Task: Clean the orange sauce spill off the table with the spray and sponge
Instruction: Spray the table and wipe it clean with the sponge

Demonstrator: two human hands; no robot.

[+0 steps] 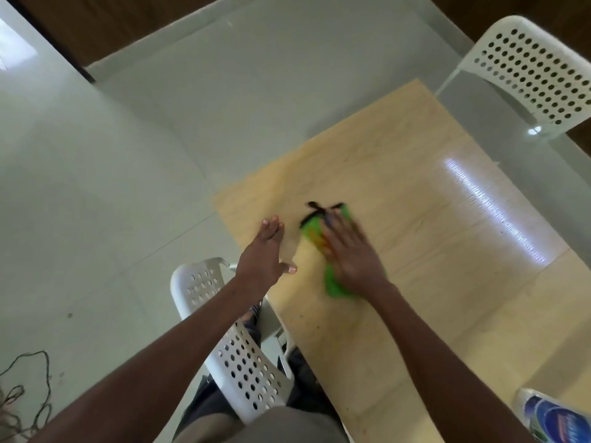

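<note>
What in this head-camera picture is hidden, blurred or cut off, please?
- Orange spill: mostly under the blurred green sponge and right hand; extent unknown.
- Spray bottle: cropped by the bottom-right corner; label unreadable.
- Left hand: flat at the table edge; contact unclear.

Bright, even daylight, a streak of white glare on the table [415, 187] at right, soft shadows under both hands, the right hand [351, 251] and green sponge [315, 231] smeared by motion blur — wide-angle bending at the edges, overall softness.
</note>
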